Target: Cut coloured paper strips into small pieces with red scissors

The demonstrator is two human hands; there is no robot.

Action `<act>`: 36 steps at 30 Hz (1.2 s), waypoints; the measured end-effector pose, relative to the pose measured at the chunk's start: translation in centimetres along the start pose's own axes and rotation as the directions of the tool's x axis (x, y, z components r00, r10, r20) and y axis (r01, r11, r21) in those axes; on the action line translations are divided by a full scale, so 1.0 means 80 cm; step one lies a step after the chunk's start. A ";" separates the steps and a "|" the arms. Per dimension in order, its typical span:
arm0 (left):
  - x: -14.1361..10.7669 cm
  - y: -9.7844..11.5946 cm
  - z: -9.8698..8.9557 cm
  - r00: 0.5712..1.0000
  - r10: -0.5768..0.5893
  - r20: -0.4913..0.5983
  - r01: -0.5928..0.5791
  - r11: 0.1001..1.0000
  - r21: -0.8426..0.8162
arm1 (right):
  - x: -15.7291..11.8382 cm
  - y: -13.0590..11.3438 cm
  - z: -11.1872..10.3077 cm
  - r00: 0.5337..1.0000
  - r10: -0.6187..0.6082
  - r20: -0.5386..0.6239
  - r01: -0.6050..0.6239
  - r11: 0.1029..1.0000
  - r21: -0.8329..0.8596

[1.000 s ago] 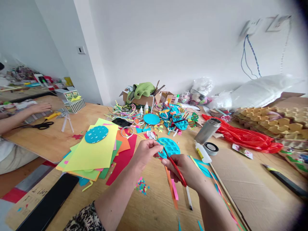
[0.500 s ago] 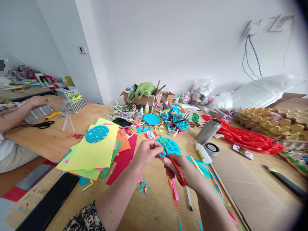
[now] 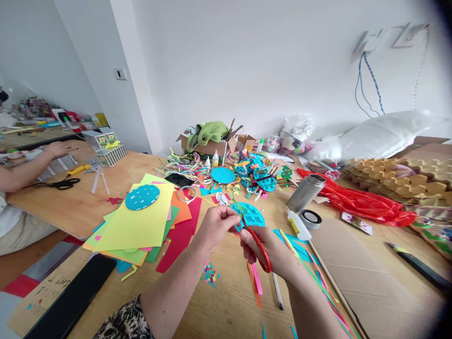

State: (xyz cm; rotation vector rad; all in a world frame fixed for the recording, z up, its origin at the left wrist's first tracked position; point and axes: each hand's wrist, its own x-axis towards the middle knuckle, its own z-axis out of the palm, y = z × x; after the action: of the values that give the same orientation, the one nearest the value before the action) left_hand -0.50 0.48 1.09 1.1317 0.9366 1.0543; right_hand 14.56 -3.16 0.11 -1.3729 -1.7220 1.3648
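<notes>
One careless snip could nick the left hand, its fingertips pinched together beside the scissors the right hand grips.

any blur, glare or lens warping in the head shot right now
Head view: dark, blurred corners at far right; black-handled tool near that edge looks soft; steel bottle and red plastic bag catch bright highlights; red scissors look fairly clear; wide-angle stretching toward the edges.
</notes>
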 end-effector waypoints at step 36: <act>0.002 -0.008 -0.005 0.996 -0.067 0.067 0.073 0.993 -0.093 | -0.008 -0.015 -0.002 0.998 0.054 -0.019 -0.056 0.993 -0.101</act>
State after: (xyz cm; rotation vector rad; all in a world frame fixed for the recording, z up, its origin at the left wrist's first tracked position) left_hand -0.72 0.64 0.41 1.0410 0.8608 0.9904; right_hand 14.46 -3.69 1.35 -1.4931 -1.7763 1.3068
